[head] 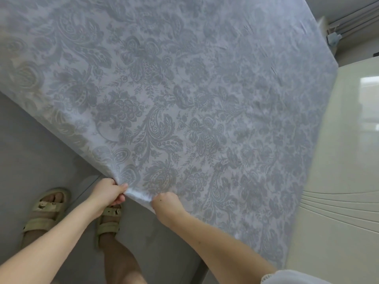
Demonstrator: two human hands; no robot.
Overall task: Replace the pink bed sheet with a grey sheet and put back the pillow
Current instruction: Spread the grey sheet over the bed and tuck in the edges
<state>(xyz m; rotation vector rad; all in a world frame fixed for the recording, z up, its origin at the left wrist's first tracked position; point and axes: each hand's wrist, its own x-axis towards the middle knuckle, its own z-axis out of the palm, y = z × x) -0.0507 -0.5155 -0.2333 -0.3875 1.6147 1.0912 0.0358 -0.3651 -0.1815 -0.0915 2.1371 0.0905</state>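
Sheet change, bedside: I am standing in sandals (48, 209) on the grey floor (30, 152), pinching the near edge of the grey paisley sheet (184, 103) with both hands. My left hand (108, 191) is gripping a bunched fold between thumb and curled fingers. My right hand (166, 203), just beside it, is curling its fingers into the same hem, so that neither hand is free.

The cloth between my hands is puckering into a small ridge, so the step, as I judge it, is drawing this side taut. To do it well I should be pulling evenly toward myself and slightly down, hands spreading apart along the hem, so the ridge flattens without dragging the far side off.

Beyond my knuckles the sheet is lying spread flat over the bed, reaching to a cream panelled board (338, 140) out past my right hand. Its long axis seems to be running across me, from that board away past my left hand. No pink sheet or pillow is showing.
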